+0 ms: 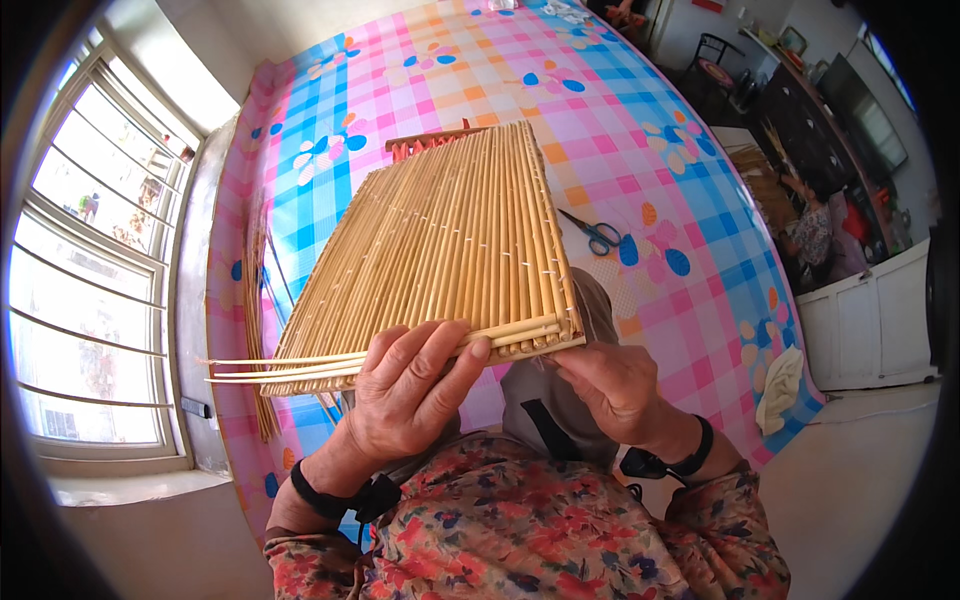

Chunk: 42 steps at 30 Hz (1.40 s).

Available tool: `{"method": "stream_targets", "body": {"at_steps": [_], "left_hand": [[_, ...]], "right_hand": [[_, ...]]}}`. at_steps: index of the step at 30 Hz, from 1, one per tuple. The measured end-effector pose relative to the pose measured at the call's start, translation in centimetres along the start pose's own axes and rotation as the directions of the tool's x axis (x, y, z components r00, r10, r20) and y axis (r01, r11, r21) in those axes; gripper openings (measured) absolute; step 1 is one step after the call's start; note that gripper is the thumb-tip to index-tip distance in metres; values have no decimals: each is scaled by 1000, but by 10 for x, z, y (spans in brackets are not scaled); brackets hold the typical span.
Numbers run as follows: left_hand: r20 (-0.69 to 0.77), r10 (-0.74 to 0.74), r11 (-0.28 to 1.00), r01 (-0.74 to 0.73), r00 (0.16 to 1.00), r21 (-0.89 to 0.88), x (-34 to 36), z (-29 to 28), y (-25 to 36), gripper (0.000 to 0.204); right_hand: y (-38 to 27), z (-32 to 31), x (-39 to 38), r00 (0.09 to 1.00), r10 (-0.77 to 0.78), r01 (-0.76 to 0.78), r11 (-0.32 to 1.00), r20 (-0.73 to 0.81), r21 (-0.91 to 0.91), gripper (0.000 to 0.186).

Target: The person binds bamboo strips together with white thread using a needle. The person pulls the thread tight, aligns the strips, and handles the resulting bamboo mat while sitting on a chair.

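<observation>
A mat of pale slats (420, 235), bound with fine white stitching, rests tilted over my lap. My left hand (410, 385) is closed on the mat's near edge and on a few thin pale sticks (270, 372) laid along it, which jut out to the left. At the near right corner, my right hand (610, 390) is pinched at the underside of the edge; a fine thread may be there, too small to make out. Behind the mat's far edge shows a wooden piece with red bindings (410, 149).
Around me is a checked plastic sheet (660, 330) with scissors (595, 230), a bundle of long stems (260, 330) at left and a white cloth (778, 390) at right. A barred window (90, 300) stands left. Another person (810, 225) sits at upper right near dark furniture.
</observation>
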State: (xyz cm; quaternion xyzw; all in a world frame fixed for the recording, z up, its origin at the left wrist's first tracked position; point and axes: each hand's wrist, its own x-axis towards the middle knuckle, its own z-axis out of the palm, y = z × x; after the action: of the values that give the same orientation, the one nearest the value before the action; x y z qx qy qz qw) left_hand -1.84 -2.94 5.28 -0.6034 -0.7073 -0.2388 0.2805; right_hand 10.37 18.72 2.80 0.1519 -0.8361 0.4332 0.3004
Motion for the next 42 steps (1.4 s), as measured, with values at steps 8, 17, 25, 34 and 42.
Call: {"method": "stream_targets", "body": {"at_steps": [8, 17, 25, 34, 42], "left_hand": [[16, 8, 1000, -8, 1000, -14, 2, -2, -1, 41], [8, 21, 1000, -21, 1000, -13, 2, -2, -1, 41], [1, 15, 1000, -15, 1000, -18, 1, -4, -4, 40], [-19, 12, 1000, -12, 1000, -26, 2, -5, -8, 42], [-39, 6, 1000, -7, 999, -31, 1, -5, -11, 43]], "right_hand": [[-2, -2, 4, 999, 19, -19, 1000, 34, 21, 31], [-5, -3, 11, 997, 19, -20, 1000, 74, 16, 27], [-3, -2, 14, 995, 31, -37, 998, 96, 60, 23], [-5, 2, 18, 990, 106, -118, 985, 98, 127, 20], [-3, 4, 23, 986, 116, -132, 981, 117, 142, 20]]}}
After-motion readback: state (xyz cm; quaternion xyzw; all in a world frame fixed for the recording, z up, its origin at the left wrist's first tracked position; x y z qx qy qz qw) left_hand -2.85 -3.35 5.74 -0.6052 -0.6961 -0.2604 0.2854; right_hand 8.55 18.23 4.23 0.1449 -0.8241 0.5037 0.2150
